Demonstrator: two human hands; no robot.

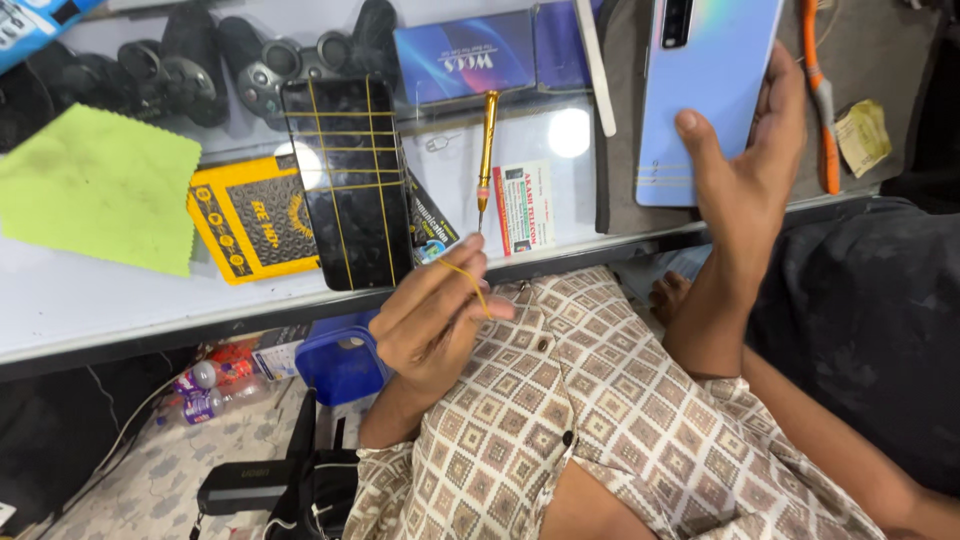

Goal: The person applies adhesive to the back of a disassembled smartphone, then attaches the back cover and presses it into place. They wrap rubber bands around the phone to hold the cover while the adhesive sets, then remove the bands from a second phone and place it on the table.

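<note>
My left hand (435, 315) pinches a thin yellow rubber band (468, 277) just below the counter's front edge. Right above it a black phone (345, 180) lies on the glass counter (90, 300), wrapped in several yellow rubber bands. My right hand (745, 165) grips the lower right side of a light blue phone (700, 90), back side up, over a grey mat (620, 120). Between the two phones lies a gold screwdriver (487, 150), tip toward me.
On the counter's left lies a green cloth (95, 185), with a yellow and black packet (245, 220) under the black phone. Black game controllers (200, 65) and blue boxes (465, 55) line the back. An orange tool (820, 100) sits far right. Below are a blue container (340, 360) and bottles (210, 385).
</note>
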